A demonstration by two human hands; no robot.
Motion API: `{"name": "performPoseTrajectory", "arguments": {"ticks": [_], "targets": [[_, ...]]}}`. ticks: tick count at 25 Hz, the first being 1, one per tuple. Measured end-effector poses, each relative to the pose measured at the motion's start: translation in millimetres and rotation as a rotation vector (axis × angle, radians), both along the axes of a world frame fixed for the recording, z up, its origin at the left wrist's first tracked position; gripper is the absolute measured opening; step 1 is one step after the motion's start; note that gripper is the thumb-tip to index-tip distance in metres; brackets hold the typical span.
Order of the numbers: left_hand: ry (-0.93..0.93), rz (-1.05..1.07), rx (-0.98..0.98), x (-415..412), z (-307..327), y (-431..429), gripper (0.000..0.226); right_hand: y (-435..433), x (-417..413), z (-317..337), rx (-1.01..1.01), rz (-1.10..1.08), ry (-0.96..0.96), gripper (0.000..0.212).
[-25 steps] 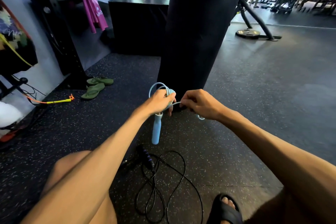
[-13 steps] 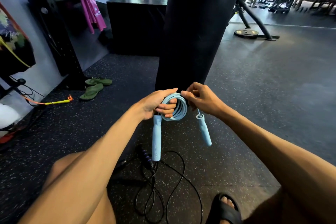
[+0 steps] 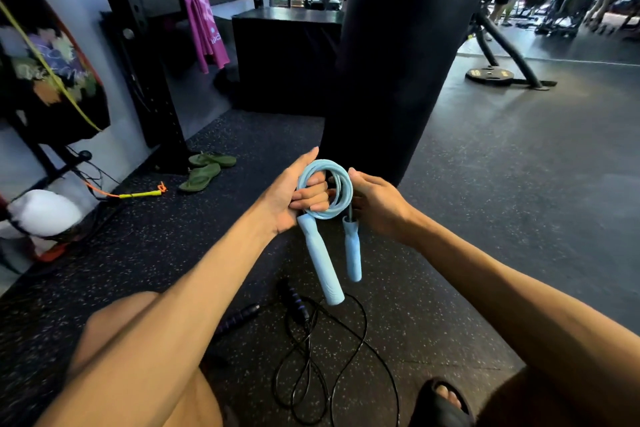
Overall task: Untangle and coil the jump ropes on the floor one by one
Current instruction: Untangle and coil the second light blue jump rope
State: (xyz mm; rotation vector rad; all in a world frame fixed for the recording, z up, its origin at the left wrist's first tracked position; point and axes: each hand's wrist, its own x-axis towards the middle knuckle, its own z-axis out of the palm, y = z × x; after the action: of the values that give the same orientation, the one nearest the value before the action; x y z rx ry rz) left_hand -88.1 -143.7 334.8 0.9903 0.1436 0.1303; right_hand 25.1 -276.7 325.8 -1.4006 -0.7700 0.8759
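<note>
Blue rope [image 3: 325,189] is wound into a tight little coil, held up right in front of the bag [image 3: 398,62], near its bottom end. Left hand [image 3: 294,194] has its fingers curled through the middle of the coil, thumb sticking up along the outer edge. Right hand [image 3: 377,204] grips the coil's other side, fingers mostly hidden behind it so can't tell exactly how they sit. Left handle [image 3: 320,260] hangs tilted, right handle [image 3: 352,253] about upright, side by side. Black rope [image 3: 311,357] lies in a loose tangle on the floor [image 3: 519,218], nearer me than the bag, below the handles. Green flip-flops [image 3: 207,168] sit left of the bag
</note>
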Motion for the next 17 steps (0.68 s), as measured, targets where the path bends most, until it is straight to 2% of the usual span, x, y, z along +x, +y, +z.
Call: {"name": "performPoseTrajectory", "arguments": {"ticks": [5, 7, 10, 17], "targets": [[-0.008, 0.288, 0.037, -60.7, 14.8, 14.4, 0.068, 33.3, -58.4, 16.7, 0.035, 0.126, 0.163, 0.064], [0.002, 0.403, 0.06, -90.9, 16.5, 28.8, 0.069, 48.8, -86.5, 24.0, 0.024, 0.207, 0.157, 0.058], [0.02, 0.557, 0.031, -135.5, 12.4, 54.3, 0.063, 79.6, -125.9, 22.8, 0.047, 0.276, 0.139, 0.038], [0.106, 1.02, -0.084, -220.1, 4.8, 72.8, 0.058, 135.7, -212.8, 7.0, 0.048, 0.326, 0.2, 0.033]]}}
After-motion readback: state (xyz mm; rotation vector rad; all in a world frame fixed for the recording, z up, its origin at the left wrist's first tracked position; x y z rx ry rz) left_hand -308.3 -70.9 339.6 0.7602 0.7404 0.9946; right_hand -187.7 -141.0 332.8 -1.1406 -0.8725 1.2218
